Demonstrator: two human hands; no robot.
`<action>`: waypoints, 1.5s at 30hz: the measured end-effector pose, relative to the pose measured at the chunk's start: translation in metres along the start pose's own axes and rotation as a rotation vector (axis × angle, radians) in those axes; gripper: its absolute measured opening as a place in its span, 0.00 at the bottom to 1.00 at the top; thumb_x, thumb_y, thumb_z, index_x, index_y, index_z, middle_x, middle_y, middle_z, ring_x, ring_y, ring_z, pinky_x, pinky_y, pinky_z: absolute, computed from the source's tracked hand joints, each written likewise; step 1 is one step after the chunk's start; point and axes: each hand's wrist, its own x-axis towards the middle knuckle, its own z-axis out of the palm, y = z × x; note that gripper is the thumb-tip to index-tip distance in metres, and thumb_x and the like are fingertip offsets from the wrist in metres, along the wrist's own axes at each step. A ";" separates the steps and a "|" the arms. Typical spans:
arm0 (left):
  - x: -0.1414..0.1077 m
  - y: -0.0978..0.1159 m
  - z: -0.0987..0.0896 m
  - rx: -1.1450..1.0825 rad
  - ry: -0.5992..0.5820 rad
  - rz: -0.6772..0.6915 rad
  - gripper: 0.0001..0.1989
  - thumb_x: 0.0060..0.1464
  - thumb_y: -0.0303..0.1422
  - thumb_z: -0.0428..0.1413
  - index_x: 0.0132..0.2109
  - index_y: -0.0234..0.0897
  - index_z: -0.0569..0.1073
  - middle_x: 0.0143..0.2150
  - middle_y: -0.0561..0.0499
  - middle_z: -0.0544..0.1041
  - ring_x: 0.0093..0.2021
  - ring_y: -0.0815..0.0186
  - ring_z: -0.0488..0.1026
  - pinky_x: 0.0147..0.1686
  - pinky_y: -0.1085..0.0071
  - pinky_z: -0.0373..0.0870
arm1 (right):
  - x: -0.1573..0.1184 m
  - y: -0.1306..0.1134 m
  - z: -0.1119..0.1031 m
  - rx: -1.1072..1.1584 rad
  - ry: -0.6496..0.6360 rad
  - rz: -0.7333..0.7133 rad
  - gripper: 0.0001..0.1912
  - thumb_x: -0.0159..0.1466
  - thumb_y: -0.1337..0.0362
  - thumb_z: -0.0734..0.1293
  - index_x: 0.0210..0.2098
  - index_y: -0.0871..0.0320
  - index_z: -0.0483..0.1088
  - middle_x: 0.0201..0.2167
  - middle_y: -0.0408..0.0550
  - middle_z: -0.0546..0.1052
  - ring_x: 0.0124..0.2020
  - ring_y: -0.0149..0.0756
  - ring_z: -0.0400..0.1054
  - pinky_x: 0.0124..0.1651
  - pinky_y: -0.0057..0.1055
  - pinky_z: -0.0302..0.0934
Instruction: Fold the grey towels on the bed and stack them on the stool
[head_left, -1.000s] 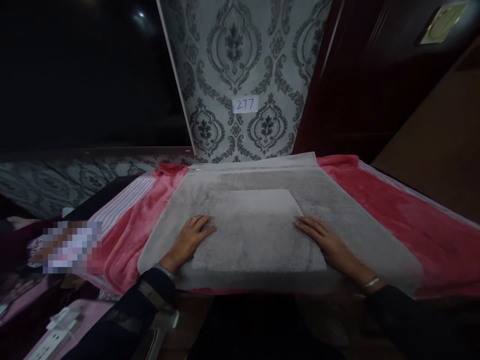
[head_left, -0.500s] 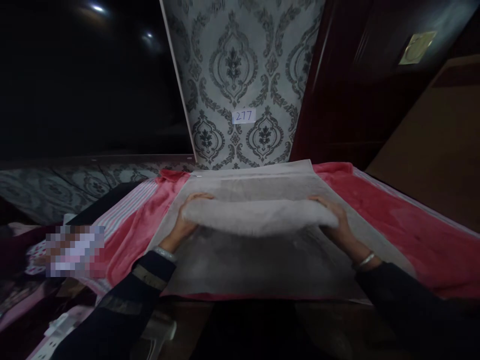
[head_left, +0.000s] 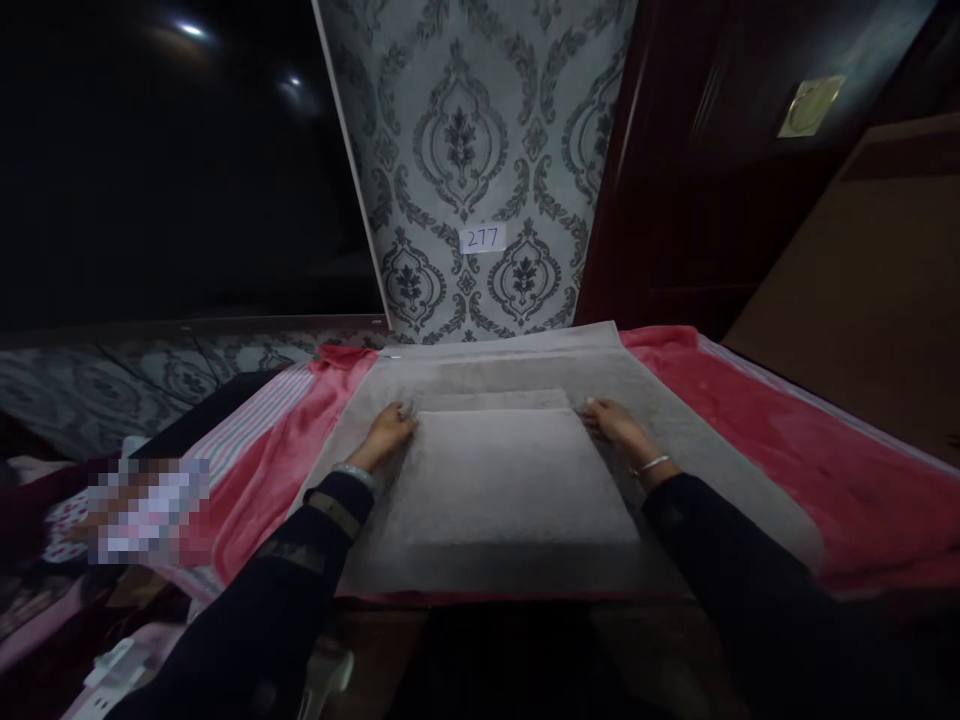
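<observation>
A pale folded cloth (head_left: 510,475) lies flat on a larger light grey sheet (head_left: 352,560), with a narrow strip of a lower layer showing along its far edge. My left hand (head_left: 390,430) is at the cloth's far left corner, its fingers loosely bent beside the edge. Across from it, my right hand (head_left: 613,424) rests by the far right corner, fingers stretched toward the edge. Neither hand appears to grip the fabric, though the fingertips are dim and slightly blurred.
Red fleecy fabric (head_left: 780,450) with striped edging spreads under the sheet on both sides. Behind stand a patterned wall with a paper label (head_left: 482,238), a dark screen (head_left: 172,180) and a brown panel (head_left: 862,250). A white power strip (head_left: 112,680) is low on the left.
The cloth, earlier raised and bunched between both hands, now lies flat with its near part spread toward me. My right hand has moved inward to the left, and the grip has loosened.
</observation>
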 end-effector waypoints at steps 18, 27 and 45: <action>-0.062 0.017 0.111 0.735 -0.278 0.705 0.33 0.67 0.49 0.40 0.70 0.35 0.57 0.74 0.39 0.53 0.74 0.54 0.47 0.70 0.46 0.47 | -0.060 0.011 0.059 -0.909 -0.425 -0.600 0.34 0.71 0.51 0.52 0.71 0.60 0.53 0.72 0.53 0.52 0.73 0.45 0.42 0.70 0.51 0.43; -0.030 -0.003 0.068 0.818 -0.148 0.425 0.28 0.67 0.42 0.42 0.70 0.36 0.59 0.72 0.38 0.58 0.72 0.50 0.52 0.66 0.42 0.52 | -0.030 0.046 0.022 -0.855 -0.302 -0.386 0.33 0.70 0.52 0.53 0.71 0.60 0.53 0.72 0.54 0.51 0.72 0.49 0.46 0.67 0.52 0.50; 0.020 -0.010 0.042 0.271 0.028 0.139 0.11 0.60 0.36 0.49 0.37 0.36 0.73 0.37 0.48 0.78 0.40 0.61 0.73 0.40 0.69 0.67 | 0.016 0.044 0.016 -0.365 -0.048 -0.099 0.13 0.60 0.61 0.65 0.39 0.63 0.76 0.35 0.50 0.80 0.36 0.36 0.73 0.40 0.28 0.63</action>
